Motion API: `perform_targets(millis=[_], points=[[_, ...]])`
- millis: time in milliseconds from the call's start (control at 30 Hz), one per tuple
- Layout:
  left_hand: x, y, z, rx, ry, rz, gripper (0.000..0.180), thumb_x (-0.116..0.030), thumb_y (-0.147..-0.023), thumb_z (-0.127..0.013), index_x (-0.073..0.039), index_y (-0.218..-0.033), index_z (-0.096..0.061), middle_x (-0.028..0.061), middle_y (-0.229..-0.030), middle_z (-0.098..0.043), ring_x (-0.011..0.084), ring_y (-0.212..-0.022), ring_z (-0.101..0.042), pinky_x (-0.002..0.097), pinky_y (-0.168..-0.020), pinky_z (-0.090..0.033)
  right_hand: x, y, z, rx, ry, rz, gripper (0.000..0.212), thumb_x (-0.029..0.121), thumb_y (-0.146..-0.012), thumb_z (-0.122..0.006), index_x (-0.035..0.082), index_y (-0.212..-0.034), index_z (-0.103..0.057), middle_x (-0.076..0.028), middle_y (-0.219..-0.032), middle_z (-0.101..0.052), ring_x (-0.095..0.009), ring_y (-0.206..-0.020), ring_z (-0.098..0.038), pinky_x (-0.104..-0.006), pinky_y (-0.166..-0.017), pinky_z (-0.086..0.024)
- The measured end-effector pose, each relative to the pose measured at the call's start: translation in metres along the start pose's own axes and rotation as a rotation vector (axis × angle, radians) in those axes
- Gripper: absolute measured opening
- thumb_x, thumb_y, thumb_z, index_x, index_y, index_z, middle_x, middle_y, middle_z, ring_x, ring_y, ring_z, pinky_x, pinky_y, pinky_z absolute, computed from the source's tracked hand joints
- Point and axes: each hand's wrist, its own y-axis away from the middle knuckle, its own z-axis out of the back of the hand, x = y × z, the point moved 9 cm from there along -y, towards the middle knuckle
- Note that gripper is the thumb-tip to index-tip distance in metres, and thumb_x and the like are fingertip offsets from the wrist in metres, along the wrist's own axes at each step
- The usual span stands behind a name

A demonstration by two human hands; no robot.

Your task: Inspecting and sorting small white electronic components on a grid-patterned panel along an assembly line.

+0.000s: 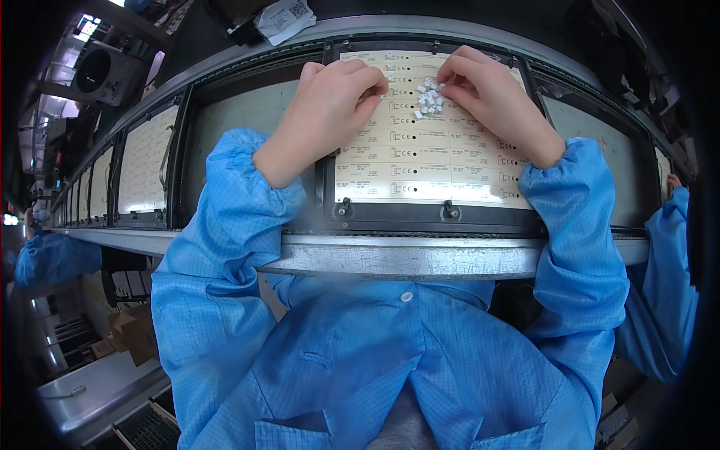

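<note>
A cream panel of printed circuit boards [420, 172] lies in a black frame in front of me. On its upper middle sits a loose pile of small white connectors [430, 101]. My left hand [330, 105] is left of the pile, thumb and forefinger pinched on a small white connector [382, 95] just above the panel. A few more white connectors [391, 67] stand in a column near the panel's top. At the pile's right edge, my right hand [487, 94] has its thumb and forefinger drawn together; their tips partly hide whatever they hold.
The black carrier frame [435, 217] rests on a conveyor line with a metal front rail [405, 257]. Other framed panels [146, 161] stand along the line to the left. A white labelled bag [285, 19] lies beyond. Co-workers' blue sleeves [56, 259] show at both sides.
</note>
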Motion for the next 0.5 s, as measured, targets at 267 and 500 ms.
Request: perform_targets(millis=[267,500], points=[[-0.004,-0.01,0.0,-0.017,-0.017,0.001,0.009,-0.015,-0.089,-0.065,-0.01,-0.096,-0.069,0.0032,-0.088,-0.068,0.0223,-0.095,-0.063,0.0381,-0.082,-0.038,-0.01,0.016,0.046,-0.122,-0.075,-0.037,0.015,0.013,-0.093,-0.067,0.001,-0.096,-0.06,-0.007,-0.082,-0.066,-0.016,-0.078,-0.063,-0.0265,-0.074,-0.05],[-0.007,-0.013,-0.004,-0.066,0.022,-0.047,0.011,-0.013,-0.088,-0.066,-0.009,-0.096,-0.072,0.0054,-0.09,-0.07,0.026,-0.092,-0.063,0.0383,-0.083,-0.04,-0.037,0.029,0.064,-0.171,-0.014,-0.055,0.014,0.015,-0.095,-0.067,0.003,-0.101,-0.063,-0.003,-0.089,-0.066,-0.012,-0.081,-0.062,-0.0238,-0.071,-0.048]])
